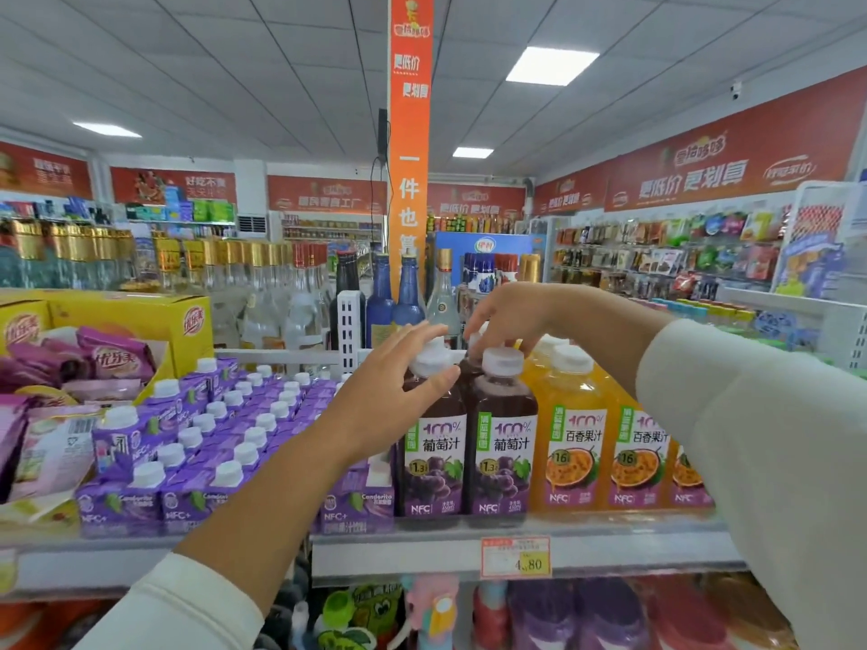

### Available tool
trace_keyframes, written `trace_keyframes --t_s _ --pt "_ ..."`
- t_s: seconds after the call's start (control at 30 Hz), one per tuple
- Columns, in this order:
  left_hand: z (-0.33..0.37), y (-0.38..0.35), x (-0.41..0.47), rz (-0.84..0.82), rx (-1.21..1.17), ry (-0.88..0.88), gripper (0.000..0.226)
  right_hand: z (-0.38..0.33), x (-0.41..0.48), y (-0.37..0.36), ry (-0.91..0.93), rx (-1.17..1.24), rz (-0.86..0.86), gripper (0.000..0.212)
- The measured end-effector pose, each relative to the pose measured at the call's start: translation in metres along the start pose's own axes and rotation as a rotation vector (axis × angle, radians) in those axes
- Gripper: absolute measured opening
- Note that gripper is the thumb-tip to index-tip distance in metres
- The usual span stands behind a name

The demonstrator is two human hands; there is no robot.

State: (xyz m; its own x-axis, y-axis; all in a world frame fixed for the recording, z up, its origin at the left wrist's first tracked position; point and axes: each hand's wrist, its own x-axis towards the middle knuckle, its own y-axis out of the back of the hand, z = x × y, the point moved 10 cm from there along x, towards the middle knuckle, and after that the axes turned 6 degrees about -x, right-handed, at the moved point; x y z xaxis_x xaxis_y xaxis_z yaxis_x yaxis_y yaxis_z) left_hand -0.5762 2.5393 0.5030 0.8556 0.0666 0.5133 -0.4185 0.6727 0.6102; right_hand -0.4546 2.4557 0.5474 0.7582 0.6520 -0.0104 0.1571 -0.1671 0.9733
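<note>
Left hand (399, 382) cupped round the neck of the front grape juice bottle (434, 443), thumb across its shoulder; bottle upright at the shelf edge (422, 551), not lifted. Looks like early days for tidying this row. Further back, right hand (506, 316) with fingertips curled down over a rear bottle cap (476, 341): grip or mere touch, can't tell. Rest of that bottle hidden.
</note>
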Motion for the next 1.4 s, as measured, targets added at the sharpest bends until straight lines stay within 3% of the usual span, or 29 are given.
trace_keyframes --t_s 0.1,0.27,0.47,0.6,0.8,0.93,1.0,1.17,1.27,1.4 --pt "-0.001 0.002 -0.002 0.001 -0.037 0.015 0.052 -0.001 -0.002 0.004 0.047 0.041 0.095 0.03" --pt "0.0 0.004 -0.001 0.018 -0.031 0.02 0.056 -0.007 -0.036 0.057 0.144 0.2 0.474 0.028" --pt "0.031 0.026 0.0 0.184 -0.232 -0.018 0.08 -0.017 -0.114 0.133 0.258 0.351 0.835 0.023" --pt "0.064 0.027 0.0 0.203 -0.287 -0.052 0.091 -0.002 -0.165 0.16 0.296 0.433 1.016 0.023" --pt "0.097 -0.025 -0.025 0.066 -0.433 -0.042 0.088 0.027 -0.202 0.139 0.243 0.427 0.922 0.017" --pt "0.087 -0.108 -0.064 -0.175 -0.936 0.199 0.08 0.06 -0.218 0.099 0.192 0.498 0.862 0.018" --pt "0.087 -0.149 -0.087 -0.251 -1.07 0.286 0.07 0.078 -0.222 0.073 0.182 0.586 0.788 0.017" --pt "0.088 -0.215 -0.141 -0.169 -1.031 0.363 0.056 0.128 -0.23 0.002 0.102 0.727 0.567 0.016" --pt "0.087 -0.248 -0.174 -0.202 -1.0 0.415 0.063 0.157 -0.234 -0.046 0.03 0.826 0.407 0.012" --pt "0.081 -0.283 -0.207 -0.262 -0.991 0.543 0.055 0.186 -0.248 -0.092 -0.047 0.913 0.38 0.009"
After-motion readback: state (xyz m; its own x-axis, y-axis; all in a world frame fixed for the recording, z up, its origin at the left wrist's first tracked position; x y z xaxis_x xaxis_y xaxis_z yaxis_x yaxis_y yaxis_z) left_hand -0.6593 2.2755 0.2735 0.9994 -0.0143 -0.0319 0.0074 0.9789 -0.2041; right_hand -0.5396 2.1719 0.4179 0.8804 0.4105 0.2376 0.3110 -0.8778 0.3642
